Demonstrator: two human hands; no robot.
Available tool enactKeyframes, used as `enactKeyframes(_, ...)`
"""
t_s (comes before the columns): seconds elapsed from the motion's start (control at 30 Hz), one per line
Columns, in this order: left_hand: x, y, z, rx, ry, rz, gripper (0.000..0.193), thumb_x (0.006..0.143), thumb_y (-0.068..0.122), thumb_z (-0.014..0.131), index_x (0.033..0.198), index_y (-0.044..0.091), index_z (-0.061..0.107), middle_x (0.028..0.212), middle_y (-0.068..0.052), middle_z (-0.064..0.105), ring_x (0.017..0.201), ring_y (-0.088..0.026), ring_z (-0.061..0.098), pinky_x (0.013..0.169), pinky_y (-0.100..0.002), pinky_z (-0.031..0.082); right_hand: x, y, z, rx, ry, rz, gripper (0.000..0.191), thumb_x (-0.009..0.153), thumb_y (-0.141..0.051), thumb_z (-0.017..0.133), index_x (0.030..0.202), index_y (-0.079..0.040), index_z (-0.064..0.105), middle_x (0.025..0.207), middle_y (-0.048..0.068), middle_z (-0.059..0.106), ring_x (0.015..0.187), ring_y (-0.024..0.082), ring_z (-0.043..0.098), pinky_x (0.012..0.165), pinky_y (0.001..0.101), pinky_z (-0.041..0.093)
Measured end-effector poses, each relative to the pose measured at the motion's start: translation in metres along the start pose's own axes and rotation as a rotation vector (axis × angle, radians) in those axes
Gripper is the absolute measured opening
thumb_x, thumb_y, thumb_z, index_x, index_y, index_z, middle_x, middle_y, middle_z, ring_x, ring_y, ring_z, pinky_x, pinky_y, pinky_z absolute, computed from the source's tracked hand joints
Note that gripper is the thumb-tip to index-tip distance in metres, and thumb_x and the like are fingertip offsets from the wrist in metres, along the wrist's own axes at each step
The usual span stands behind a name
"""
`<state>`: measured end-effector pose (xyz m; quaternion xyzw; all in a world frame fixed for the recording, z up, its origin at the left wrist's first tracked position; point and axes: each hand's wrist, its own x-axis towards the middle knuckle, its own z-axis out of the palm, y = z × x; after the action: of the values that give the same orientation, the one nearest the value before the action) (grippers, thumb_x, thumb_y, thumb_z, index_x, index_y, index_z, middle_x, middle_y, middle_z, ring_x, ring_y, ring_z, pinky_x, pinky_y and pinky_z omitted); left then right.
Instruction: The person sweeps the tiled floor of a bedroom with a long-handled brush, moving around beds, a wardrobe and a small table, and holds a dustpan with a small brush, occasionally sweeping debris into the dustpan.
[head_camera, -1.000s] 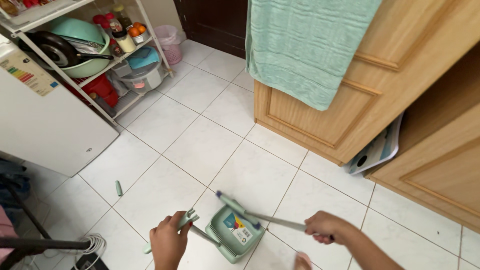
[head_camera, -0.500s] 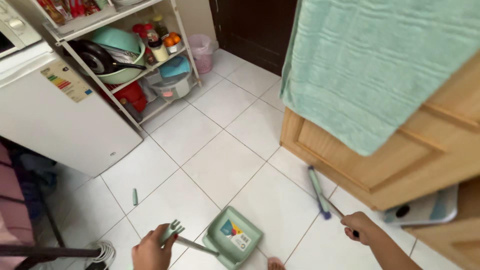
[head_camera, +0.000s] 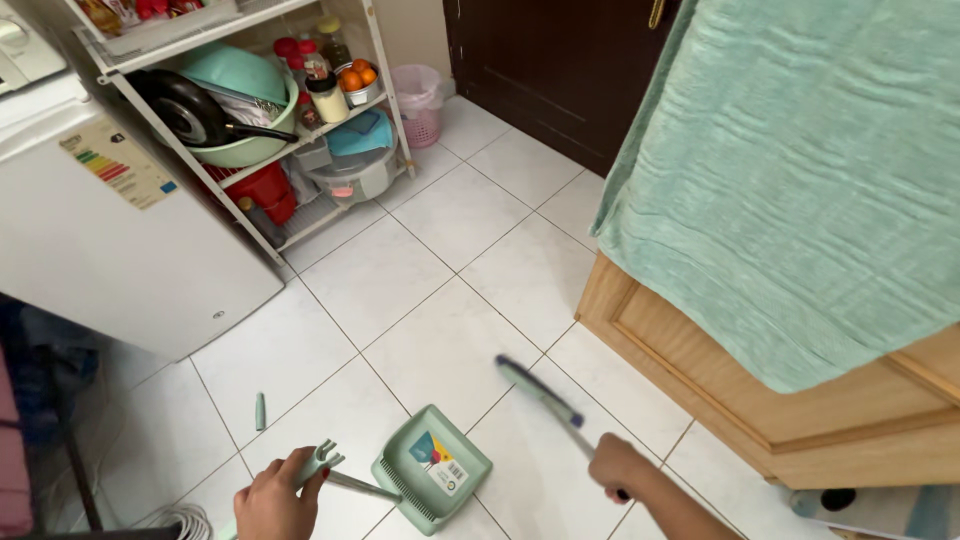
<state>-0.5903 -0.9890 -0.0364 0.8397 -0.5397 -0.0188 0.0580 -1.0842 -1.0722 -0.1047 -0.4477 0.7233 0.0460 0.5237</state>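
The green dustpan is held flat on the tiled floor by the left hand, grip closed on its handle; the brush is gripped in the right hand, raised; sweeping looks unfinished.

Open tile floor lies at twelve o'clock ahead of my hands; wooden cabinet blocks three o'clock, fridge blocks ten.

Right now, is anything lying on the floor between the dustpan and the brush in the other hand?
Nothing visible. The right hand holds the brush raised beside the green dustpan, held by the left hand. Only bare white tile lies between them.
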Motion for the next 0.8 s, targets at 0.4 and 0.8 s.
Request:
enactKeyframes(0.4, 0.069, -0.006, -0.026, -0.172, 0.079, 0.191, 0.03, 0.079, 0.032, 0.078, 0.108, 0.028, 0.073, 0.078, 0.002, 0.072, 0.086, -0.021, 0.07, 0.083, -0.044, 0.046, -0.031, -0.072, -0.026, -0.103, -0.225, -0.012, 0.044, 0.086, -0.011, 0.073, 0.129, -0.006, 0.066, 0.057, 0.008, 0.06, 0.042, 0.016, 0.052, 0.04, 0.0333, 0.042)
enactKeyframes(0.8, 0.129, -0.016, -0.05, -0.261, 0.014, 0.246, 0.03, 0.081, 0.031, 0.078, 0.11, 0.024, 0.074, 0.082, 0.0, 0.073, 0.083, -0.023, 0.07, 0.084, -0.042, 0.046, -0.027, -0.024, -0.034, 0.174, 0.194, 0.096, 0.032, 0.091, -0.018, 0.064, 0.097, 0.012, 0.075, 0.051, 0.016, 0.058, 0.035, 0.024, 0.052, 0.036, 0.0403, 0.041)
